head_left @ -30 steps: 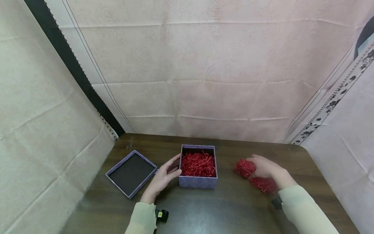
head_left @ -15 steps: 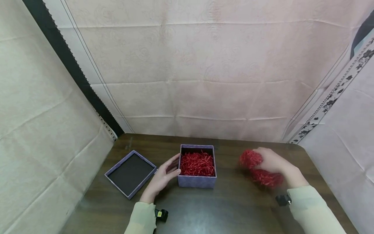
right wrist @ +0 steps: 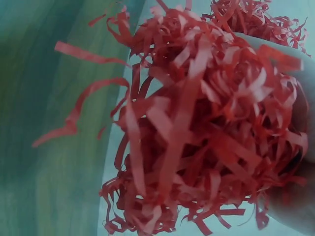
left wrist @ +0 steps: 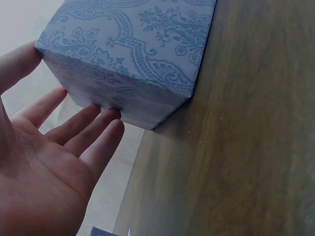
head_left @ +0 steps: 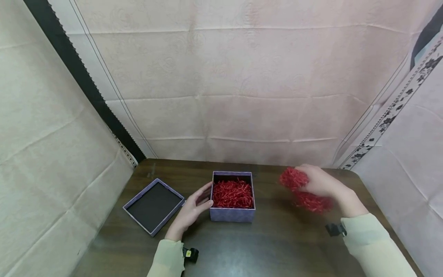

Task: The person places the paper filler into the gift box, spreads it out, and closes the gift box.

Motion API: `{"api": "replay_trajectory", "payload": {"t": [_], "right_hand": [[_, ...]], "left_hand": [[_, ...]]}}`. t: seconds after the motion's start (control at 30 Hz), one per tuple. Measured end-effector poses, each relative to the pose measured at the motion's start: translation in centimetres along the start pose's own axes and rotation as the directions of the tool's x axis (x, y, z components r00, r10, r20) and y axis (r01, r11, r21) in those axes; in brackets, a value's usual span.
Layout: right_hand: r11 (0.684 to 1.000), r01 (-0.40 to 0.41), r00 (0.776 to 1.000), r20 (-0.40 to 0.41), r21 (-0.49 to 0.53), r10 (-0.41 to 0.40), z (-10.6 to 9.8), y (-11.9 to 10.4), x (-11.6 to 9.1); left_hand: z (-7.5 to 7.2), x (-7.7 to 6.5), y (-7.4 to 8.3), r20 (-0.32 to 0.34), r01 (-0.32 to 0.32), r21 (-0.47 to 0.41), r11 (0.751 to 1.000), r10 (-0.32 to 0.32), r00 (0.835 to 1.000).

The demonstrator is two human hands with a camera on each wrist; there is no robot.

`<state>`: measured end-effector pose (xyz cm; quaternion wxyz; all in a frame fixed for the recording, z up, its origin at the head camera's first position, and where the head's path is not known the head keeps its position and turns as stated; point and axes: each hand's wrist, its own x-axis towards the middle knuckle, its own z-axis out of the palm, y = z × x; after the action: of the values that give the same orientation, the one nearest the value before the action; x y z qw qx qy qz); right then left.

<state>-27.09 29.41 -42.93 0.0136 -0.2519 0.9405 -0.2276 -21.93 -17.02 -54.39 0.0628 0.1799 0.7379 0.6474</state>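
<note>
Pale, creased cloth [head_left: 242, 77] was hung behind and to both sides, edged with a dark band at left and a flowered border at right. Below it, a dark wood-grained table [head_left: 270, 246] was seen. The uncovered box [head_left: 231, 215] was placed upright near the table's middle; its violet-grey outside was covered in a paisley-like print, clearest in the left wrist view. The lid [head_left: 154, 206] was laid to the left of the box, turned at an angle, its black inside shown. The box was partly filled with red paper shreds [head_left: 232, 194], kept below the rim. A loose red bunch of shreds [head_left: 293, 179] was grasped in the right hand [head_left: 316, 182] over the table's right part, well apart from the box; strips were splayed from both sides of the fist. Whether the tabletop was brushed by the lowest strips could not be told. The box's left side was touched by the left hand [head_left: 190, 211], fingers extended and unclenched, thumb set at the near corner. On each wrist a small black device was worn, left [head_left: 191, 254] and right [head_left: 333, 230].
</note>
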Motion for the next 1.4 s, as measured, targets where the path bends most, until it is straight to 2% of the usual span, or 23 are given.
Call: {"api": "replay_trajectory", "payload": {"t": [0.37,0.67,0.87,1.07,1.23,1.4], "right_hand": [[0.994,0.112,0.994,-0.016,0.001,-0.112,1.1,-3.8,3.2],[0.983,0.179,0.983,0.025,0.041,-0.18,2.4,-8.5,5.8],[0.969,0.246,0.968,0.039,0.038,-0.247,3.0,-12.0,7.6],[0.958,0.274,0.959,0.046,0.088,-0.279,3.5,-14.9,9.3],[0.94,0.317,0.946,0.028,0.127,-0.323,4.6,-16.2,10.6],[0.934,0.328,0.94,0.047,0.142,-0.337,6.6,-16.1,11.6]], "left_hand": [[-0.3,-0.1,-0.1,-0.006,-0.004,0.003,1.0,0.004,1.0],[-0.4,-0.1,0.0,-0.001,-0.005,-0.006,1.0,0.005,1.0],[-0.4,-0.1,0.1,0.002,0.0,-0.003,1.0,0.0,1.0],[-0.3,-0.1,0.0,0.004,-0.006,-0.005,1.0,0.006,1.0],[-0.3,-0.2,-0.1,0.006,-0.006,-0.007,1.0,0.006,1.0],[-0.2,-0.2,-0.1,0.007,0.011,-0.003,1.0,-0.011,1.0]]}}
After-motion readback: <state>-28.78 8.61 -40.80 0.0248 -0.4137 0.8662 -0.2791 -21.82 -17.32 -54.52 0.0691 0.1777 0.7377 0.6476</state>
